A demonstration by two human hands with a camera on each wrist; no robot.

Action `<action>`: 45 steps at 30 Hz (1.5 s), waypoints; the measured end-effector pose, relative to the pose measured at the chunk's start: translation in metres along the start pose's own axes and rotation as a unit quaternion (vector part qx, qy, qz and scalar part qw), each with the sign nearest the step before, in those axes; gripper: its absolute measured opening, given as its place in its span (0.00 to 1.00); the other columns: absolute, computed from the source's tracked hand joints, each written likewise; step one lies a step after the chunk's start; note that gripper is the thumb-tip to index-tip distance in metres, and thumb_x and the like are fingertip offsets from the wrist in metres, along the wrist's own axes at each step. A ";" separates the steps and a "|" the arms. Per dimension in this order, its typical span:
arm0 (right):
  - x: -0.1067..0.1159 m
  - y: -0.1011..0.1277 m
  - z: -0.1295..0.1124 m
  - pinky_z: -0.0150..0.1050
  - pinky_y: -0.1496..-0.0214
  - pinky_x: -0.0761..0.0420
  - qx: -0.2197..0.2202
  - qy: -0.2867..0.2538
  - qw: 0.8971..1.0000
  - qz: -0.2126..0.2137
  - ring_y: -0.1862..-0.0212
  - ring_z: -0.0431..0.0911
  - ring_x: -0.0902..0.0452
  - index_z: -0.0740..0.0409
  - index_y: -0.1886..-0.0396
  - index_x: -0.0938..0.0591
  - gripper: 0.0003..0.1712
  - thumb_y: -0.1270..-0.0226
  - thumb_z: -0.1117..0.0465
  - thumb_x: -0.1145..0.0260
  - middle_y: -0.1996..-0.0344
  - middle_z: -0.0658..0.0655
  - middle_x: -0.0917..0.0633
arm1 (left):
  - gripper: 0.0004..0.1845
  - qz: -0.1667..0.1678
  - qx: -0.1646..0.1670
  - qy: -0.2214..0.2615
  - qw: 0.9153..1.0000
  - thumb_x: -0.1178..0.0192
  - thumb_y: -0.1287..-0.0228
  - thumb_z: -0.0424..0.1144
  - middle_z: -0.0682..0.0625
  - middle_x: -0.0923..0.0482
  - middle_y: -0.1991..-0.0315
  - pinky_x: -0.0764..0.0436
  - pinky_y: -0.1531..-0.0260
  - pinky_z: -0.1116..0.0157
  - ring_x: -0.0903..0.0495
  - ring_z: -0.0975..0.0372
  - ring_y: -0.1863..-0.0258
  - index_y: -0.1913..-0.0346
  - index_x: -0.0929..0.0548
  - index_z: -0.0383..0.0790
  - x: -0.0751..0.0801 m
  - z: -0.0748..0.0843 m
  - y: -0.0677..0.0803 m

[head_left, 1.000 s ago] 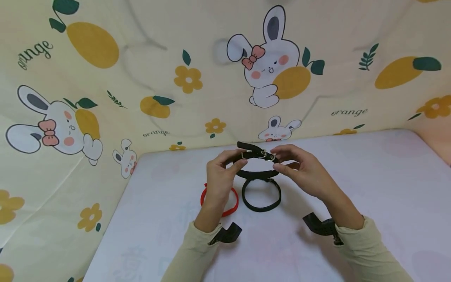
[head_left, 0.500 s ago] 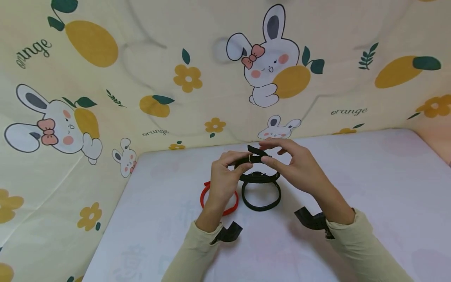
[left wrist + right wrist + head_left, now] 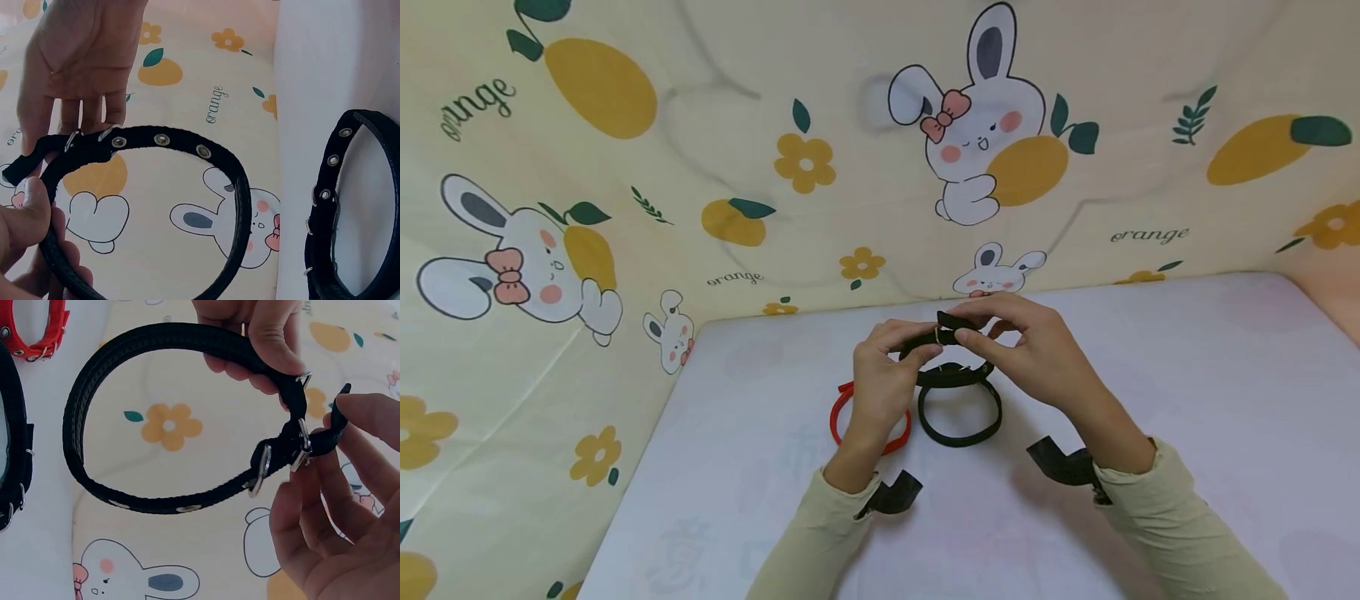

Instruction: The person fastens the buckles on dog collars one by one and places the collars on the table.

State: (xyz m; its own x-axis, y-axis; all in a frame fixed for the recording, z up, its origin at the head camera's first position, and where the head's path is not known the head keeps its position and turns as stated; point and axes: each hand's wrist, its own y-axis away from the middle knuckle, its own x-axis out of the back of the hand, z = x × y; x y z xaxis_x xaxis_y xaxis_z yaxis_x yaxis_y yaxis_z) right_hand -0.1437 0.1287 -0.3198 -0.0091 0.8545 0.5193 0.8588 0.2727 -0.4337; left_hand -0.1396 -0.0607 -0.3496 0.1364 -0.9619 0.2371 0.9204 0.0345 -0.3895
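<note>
A black buckled collar, like a pet collar (image 3: pixel 953 379), is held up off the table as a loop. My left hand (image 3: pixel 882 375) grips its band, thumb in front and fingers behind. My right hand (image 3: pixel 1030 358) pinches the strap's free end, which is bent away from the loop beside the silver buckle (image 3: pixel 304 447). A D-ring (image 3: pixel 261 472) hangs next to the buckle, and a metal loop (image 3: pixel 304 378) sits near the left thumb. Metal eyelets (image 3: pixel 162 140) line the band. In the head view the right fingers hide the buckle.
A second black collar (image 3: pixel 961 442) lies on the white tabletop (image 3: pixel 737 467) just below the hands. To its left is a red collar (image 3: pixel 832 425), partly behind the left hand and wrist. A patterned cloth (image 3: pixel 700 125) rises behind the table.
My right hand has moved left along the collar to the buckle and free end, covering the buckle. The held collar has lowered slightly; the collars on the table stay put.
</note>
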 end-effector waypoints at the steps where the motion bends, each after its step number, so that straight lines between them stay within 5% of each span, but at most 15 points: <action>1: 0.001 0.000 0.000 0.25 0.57 0.21 -0.004 -0.001 1.000 -0.003 0.55 0.34 0.22 0.47 0.51 0.13 0.13 0.34 0.58 0.29 0.51 0.50 0.14 | 0.14 0.002 0.000 -0.001 1.000 0.26 0.50 0.31 0.47 0.12 0.61 0.22 0.58 0.66 0.21 0.61 0.57 0.58 0.09 0.40 0.000 0.000 0.000; 35: 0.004 -0.003 -0.006 0.28 0.59 0.16 -0.072 0.030 0.996 -0.041 0.58 0.38 0.20 0.46 0.57 0.10 0.11 0.37 0.63 0.30 0.58 0.48 0.14 | 0.09 0.025 -0.005 0.012 1.000 0.28 0.45 0.32 0.47 0.12 0.63 0.21 0.62 0.71 0.22 0.62 0.59 0.59 0.09 0.40 -0.001 0.003 0.002; 45: 0.001 -0.005 -0.009 0.40 0.54 0.15 -0.055 0.051 0.996 -0.040 0.56 0.42 0.18 0.46 0.55 0.11 0.11 0.36 0.61 0.30 0.52 0.51 0.13 | 0.12 -0.002 0.022 0.023 0.999 0.28 0.45 0.33 0.48 0.12 0.58 0.16 0.55 0.65 0.19 0.61 0.53 0.56 0.09 0.41 0.002 0.003 0.000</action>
State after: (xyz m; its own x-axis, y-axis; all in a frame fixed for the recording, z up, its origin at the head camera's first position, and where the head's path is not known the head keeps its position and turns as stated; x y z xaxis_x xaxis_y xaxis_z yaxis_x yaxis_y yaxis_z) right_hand -0.1439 0.1242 -0.3106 -0.0322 0.7819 0.6226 0.9083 0.2829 -0.3082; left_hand -0.1381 -0.0618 -0.3466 0.1160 -0.9735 0.1971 0.9365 0.0411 -0.3481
